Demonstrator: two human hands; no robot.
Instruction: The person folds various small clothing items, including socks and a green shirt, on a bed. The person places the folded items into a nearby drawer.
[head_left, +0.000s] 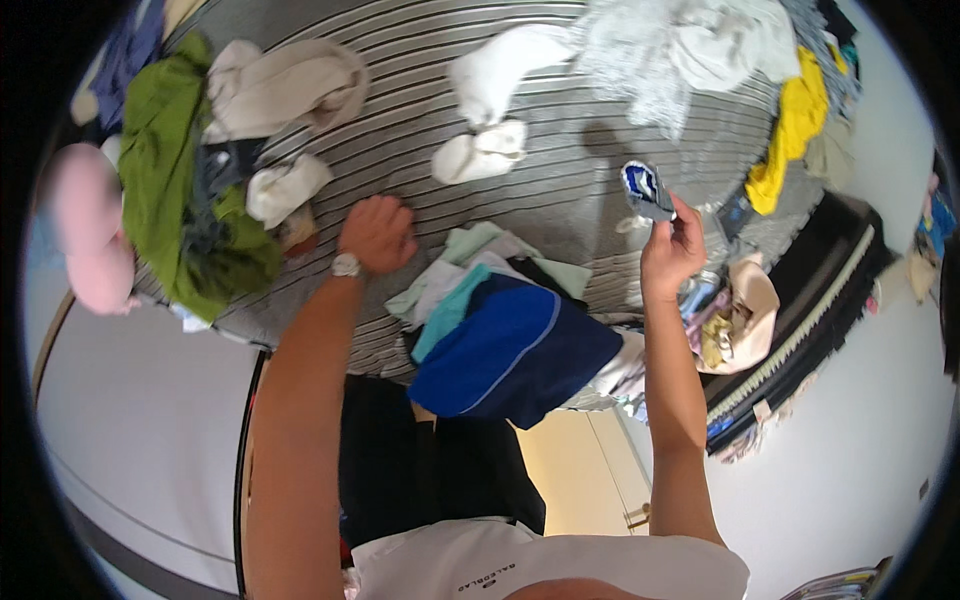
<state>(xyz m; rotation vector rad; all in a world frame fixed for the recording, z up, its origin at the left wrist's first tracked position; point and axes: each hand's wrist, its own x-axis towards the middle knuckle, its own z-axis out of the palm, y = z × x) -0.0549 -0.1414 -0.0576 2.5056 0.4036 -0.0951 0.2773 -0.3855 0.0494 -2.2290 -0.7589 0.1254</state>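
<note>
My right hand (675, 251) is raised above the striped bedspread (405, 90), pinching a small grey-and-blue bundle (646, 191) that looks like a rolled sock. Curled into a loose fist, my left hand (379, 234) rests on the bedspread with nothing visible in it. Between my forearms lies a stack of folded clothes with a blue and navy garment (517, 345) on top. Beyond my hands is a white sock-like bundle (480, 154), touching a longer white cloth (506, 67). A small white cloth (286, 187) lies left of my left hand.
To the left lie a green garment (161, 165), a beige cloth (292, 82) and a pink plush-looking thing (86, 225). White clothes (712, 45) are heaped at the far right, near a yellow garment (795, 135). A pale pink fabric container (752, 315) with small clothes sits beyond my right forearm.
</note>
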